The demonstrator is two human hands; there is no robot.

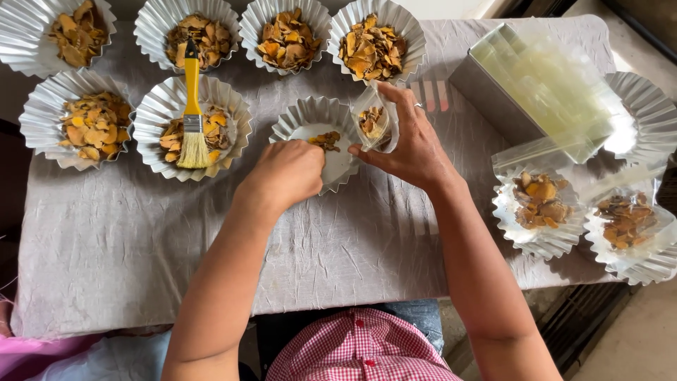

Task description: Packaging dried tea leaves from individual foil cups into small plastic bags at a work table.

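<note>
A grey cloth-covered table (141,247) carries fluted foil trays (163,106) of dried slices and a metal box (493,99).

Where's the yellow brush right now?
The yellow brush lies across a fluted foil tray of dried orange slices, left of the left hand.

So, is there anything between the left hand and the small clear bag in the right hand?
Nothing visible. The left hand rests over the nearly empty foil tray, close beside the small clear bag held by the right hand, with only open space between them.
</note>
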